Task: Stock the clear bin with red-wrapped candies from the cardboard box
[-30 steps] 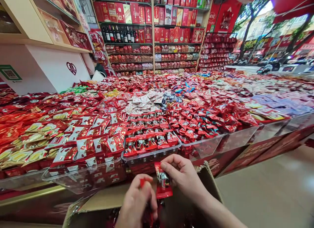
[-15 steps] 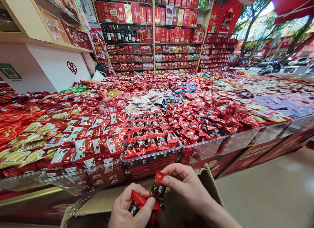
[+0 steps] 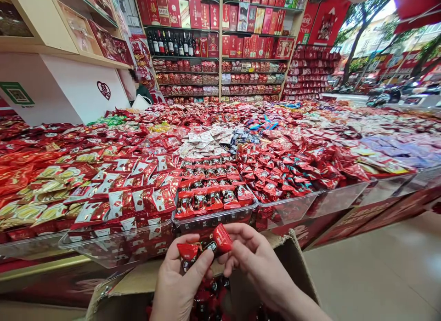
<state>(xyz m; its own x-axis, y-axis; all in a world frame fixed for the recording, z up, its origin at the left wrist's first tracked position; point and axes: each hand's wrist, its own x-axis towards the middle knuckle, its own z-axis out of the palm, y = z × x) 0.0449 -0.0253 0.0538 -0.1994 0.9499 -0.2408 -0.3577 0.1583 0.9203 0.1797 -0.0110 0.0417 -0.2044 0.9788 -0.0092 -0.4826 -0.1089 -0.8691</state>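
Note:
Over an open cardboard box (image 3: 138, 282), my left hand (image 3: 182, 270) is closed on small wrapped candies (image 3: 189, 252) in red and black packaging. Its thumb presses on the dark middle of one. The red end of that candy (image 3: 222, 238) points up to the right, between the thumb and curled fingers of my right hand (image 3: 257, 256). More candies of the same look (image 3: 215, 286) lie inside the box below. Just beyond my hands stands a clear plastic bin (image 3: 215, 217) with rows of matching red and black candies (image 3: 214, 199).
To the left is a bin of red and white packets (image 3: 120, 203); to the right, a heap of red twisted packets (image 3: 275, 167). Shelves of bottles and red boxes (image 3: 220, 45) stand at the back. A person (image 3: 139, 88) is partly visible behind the counter. Tiled floor (image 3: 379, 275) lies at right.
The candy in my right hand has come over to my left hand, turned from upright to slanting sideways. My left thumb now lies across it. The view has shifted slightly.

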